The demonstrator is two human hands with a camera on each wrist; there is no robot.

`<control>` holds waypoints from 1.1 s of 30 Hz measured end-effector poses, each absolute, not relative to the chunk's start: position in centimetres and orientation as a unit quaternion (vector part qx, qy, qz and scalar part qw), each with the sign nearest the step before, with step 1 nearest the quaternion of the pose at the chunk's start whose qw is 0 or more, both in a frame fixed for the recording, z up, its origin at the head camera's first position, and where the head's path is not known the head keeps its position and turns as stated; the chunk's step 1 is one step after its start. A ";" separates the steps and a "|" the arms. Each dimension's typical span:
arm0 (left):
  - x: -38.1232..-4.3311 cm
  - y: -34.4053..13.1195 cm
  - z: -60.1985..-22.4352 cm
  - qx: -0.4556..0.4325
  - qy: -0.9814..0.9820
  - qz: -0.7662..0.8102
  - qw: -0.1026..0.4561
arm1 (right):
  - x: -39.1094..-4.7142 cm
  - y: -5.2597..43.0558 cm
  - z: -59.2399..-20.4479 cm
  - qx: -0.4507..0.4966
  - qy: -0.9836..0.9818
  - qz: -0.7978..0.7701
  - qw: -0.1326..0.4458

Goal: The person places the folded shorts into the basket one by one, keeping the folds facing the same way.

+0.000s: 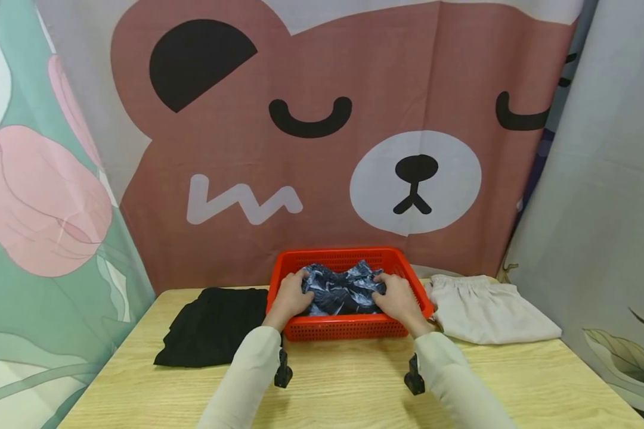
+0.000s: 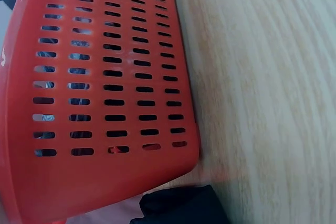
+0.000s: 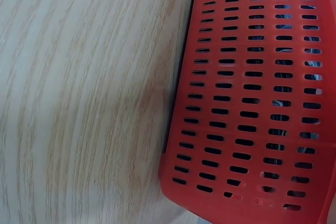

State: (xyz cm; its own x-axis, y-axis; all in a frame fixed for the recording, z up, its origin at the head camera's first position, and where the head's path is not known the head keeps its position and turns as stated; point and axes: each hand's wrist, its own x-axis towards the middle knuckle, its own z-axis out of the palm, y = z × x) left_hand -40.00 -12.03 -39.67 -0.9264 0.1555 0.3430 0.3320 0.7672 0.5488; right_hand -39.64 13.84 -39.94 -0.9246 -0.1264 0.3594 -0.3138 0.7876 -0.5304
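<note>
- patterned cloth (image 1: 340,292), dark blue with whitish marks, is bunched up inside the basket, between the two hands; can't tell whether it touches the basket floor
- left hand (image 1: 290,296) grips the cloth at its left end, thumb on the near side, fingers on the far side
- right hand (image 1: 399,298) grips the right end the same way, thumb near, fingers far
- fingertips partly hidden in the folds
- basket (image 1: 349,329) is red plastic, slotted walls, upright; both hands reach in over its rim
- both wrist views mostly show the slotted basket wall, with blue-and-white bits of the cloth through the slots
- black cloth (image 1: 214,325) lies flat left of the basket, partly behind the left forearm; a corner also shows at the bottom of the left wrist view
- white garment (image 1: 491,310) with a gathered top edge lies just beside the basket on the right; contact with it unclear
- all on a pale wood-grain tabletop (image 1: 349,381)
- long cream sleeves (image 1: 252,363) on both arms, a small black device (image 1: 282,370) under each wrist
- behind: brown bear curtain (image 1: 322,161); pink-flower curtain (image 1: 37,202) at left, pale leaf-print curtain (image 1: 595,208) at right
</note>
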 end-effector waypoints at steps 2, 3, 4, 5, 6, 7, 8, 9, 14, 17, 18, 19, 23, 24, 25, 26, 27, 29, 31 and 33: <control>-39.8 -11.8 -39.7 -0.125 -0.934 -0.297 0.154 | -39.5 13.9 -39.9 0.117 -0.935 0.295 0.161; -39.7 -11.7 -39.7 -0.120 -0.937 -0.288 0.160 | -39.4 13.9 -39.9 0.115 -0.936 0.290 0.164; -39.5 -11.6 -39.7 -0.115 -0.940 -0.275 0.165 | -39.4 13.9 -39.9 0.112 -0.937 0.286 0.166; -39.5 -11.5 -39.7 -0.110 -0.943 -0.262 0.172 | -39.3 13.8 -39.9 0.109 -0.938 0.282 0.168; -39.4 -11.4 -39.7 -0.104 -0.947 -0.249 0.176 | -39.2 13.8 -39.9 0.107 -0.939 0.279 0.171; -39.3 -11.3 -39.7 -0.098 -0.950 -0.236 0.180 | -39.2 13.8 -39.8 0.105 -0.940 0.275 0.173; -39.3 -11.2 -39.7 -0.092 -0.953 -0.224 0.182 | -39.1 13.8 -39.8 0.104 -0.941 0.270 0.177; -39.2 -11.1 -39.7 -0.086 -0.956 -0.213 0.184 | -39.1 13.8 -39.8 0.103 -0.941 0.266 0.180; -39.1 -11.0 -39.6 -0.066 -0.962 -0.185 0.188 | -39.1 13.7 -39.9 0.112 -0.939 0.255 0.202; -39.0 -10.9 -39.6 -0.061 -0.964 -0.178 0.187 | -39.1 13.6 -39.9 0.111 -0.938 0.244 0.219; -39.0 -10.8 -39.5 -0.060 -0.965 -0.176 0.187 | -39.1 13.6 -39.9 0.110 -0.938 0.240 0.226; -39.1 -10.8 -39.5 -0.059 -0.965 -0.173 0.189 | -39.1 13.5 -39.8 0.108 -0.937 0.236 0.232; -39.1 -10.7 -39.5 -0.053 -0.966 -0.159 0.196 | -39.1 13.4 -39.8 0.104 -0.934 0.230 0.252; -39.1 -10.6 -39.5 -0.052 -0.966 -0.155 0.199 | -39.1 13.4 -39.8 0.103 -0.934 0.230 0.254; -39.1 -10.6 -39.5 -0.050 -0.966 -0.151 0.202 | -39.1 13.3 -39.8 0.103 -0.934 0.229 0.255; -39.1 -10.6 -39.5 -0.048 -0.966 -0.148 0.204 | -39.1 13.3 -39.8 0.104 -0.933 0.230 0.256; -39.0 -10.6 -39.5 -0.046 -0.966 -0.146 0.207 | -39.1 13.3 -39.8 0.105 -0.933 0.230 0.256; -38.9 -10.6 -39.4 -0.044 -0.966 -0.143 0.212 | -39.1 13.2 -39.9 0.106 -0.931 0.231 0.260; -38.8 -10.7 -39.3 -0.045 -0.965 -0.145 0.215 | -39.0 13.2 -39.9 0.106 -0.929 0.234 0.267; -38.6 -10.8 -39.1 -0.048 -0.964 -0.146 0.216 | -38.9 13.3 -39.7 0.104 -0.926 0.242 0.270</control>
State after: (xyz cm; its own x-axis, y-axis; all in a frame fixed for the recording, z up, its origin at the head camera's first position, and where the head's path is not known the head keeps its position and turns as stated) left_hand -38.63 -10.77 -39.12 -0.9022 0.0295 0.4304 0.1559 0.9525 0.2615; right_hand -38.87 13.26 -39.73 -0.8329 -0.0620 0.5500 -0.3227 0.8616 -0.3917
